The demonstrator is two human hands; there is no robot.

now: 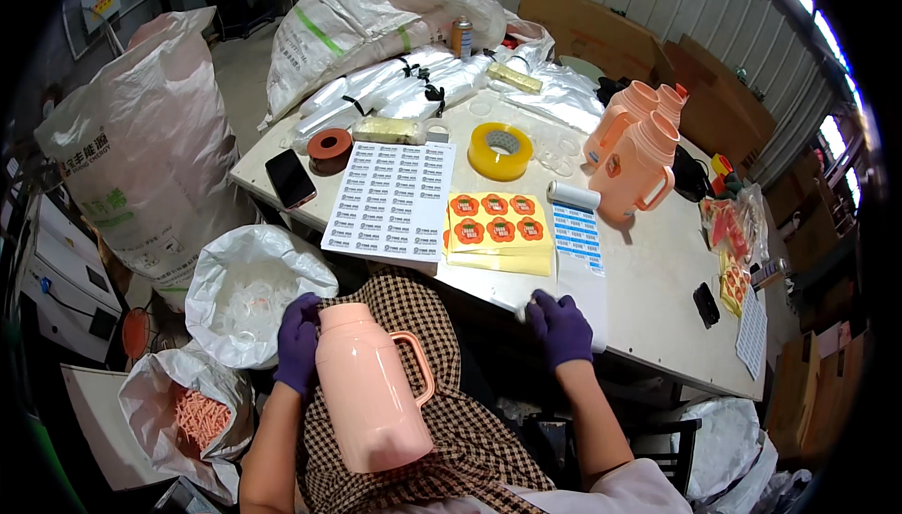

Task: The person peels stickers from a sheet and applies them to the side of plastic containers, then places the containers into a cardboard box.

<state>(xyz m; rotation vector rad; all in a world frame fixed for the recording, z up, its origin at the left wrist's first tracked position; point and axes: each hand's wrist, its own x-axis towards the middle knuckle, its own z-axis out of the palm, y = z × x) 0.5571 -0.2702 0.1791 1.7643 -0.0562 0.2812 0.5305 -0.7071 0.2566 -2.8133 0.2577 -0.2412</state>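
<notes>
A pink plastic jug point(369, 387) with a side handle lies on my lap over a checked apron. My left hand point(299, 342), in a purple glove, grips its upper left side. My right hand point(558, 324), also gloved, rests on the near edge of the white table point(648, 270), fingers pinched at a long strip of small blue labels point(577, 237) that unrolls from a white roll point(573, 196). Beside the strip lies a yellow sheet of round orange stickers point(498, 229) and a white sheet of small printed labels point(392, 199).
Several more pink jugs point(639, 152) stand at the table's far right. Yellow tape roll point(500, 150), brown tape roll point(330, 148), black phone point(290, 179), spray can point(461, 37) and clear bag bundles point(395, 86) are further back. Open sacks point(246, 293) sit left of my lap.
</notes>
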